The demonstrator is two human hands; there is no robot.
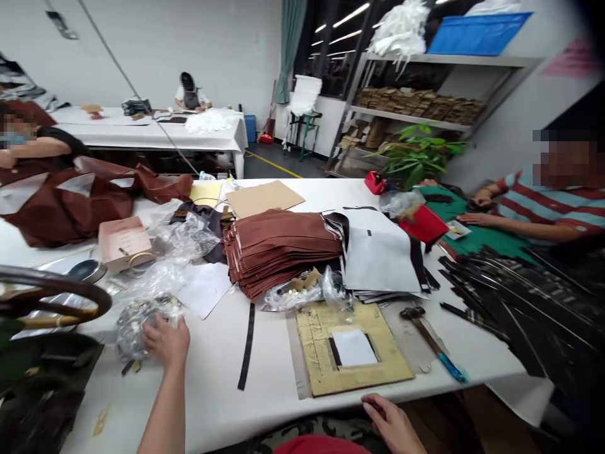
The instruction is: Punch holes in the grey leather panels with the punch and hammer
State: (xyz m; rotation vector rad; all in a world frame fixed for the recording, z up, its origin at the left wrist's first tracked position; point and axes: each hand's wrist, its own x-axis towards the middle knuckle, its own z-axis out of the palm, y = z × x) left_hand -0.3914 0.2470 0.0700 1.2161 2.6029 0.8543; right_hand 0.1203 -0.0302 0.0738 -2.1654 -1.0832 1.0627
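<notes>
My left hand [166, 339] reaches onto a clear plastic bag [130, 325] that holds shiny small parts. Its fingertips touch the bag, and the thumb stands apart from the fingers. At the front table edge, my right hand [391, 419] holds nothing, with its fingers stretched out. A worn yellow board [312, 353] lies in front of me, bearing a small white rectangular piece [354, 348] with dark strips at its sides. To the board's right rests a hammer [435, 347] with a blue grip end. A black strip [246, 347] lies between the left hand and the board.
Behind the board are a stack of brown leather-like pieces [283, 246] and white sheets [378, 252]. Dark strips [501, 309] pile up at right, near a person in a striped shirt [553, 195]. A pink box [123, 243] and dark curved machine part [61, 280] stand at left.
</notes>
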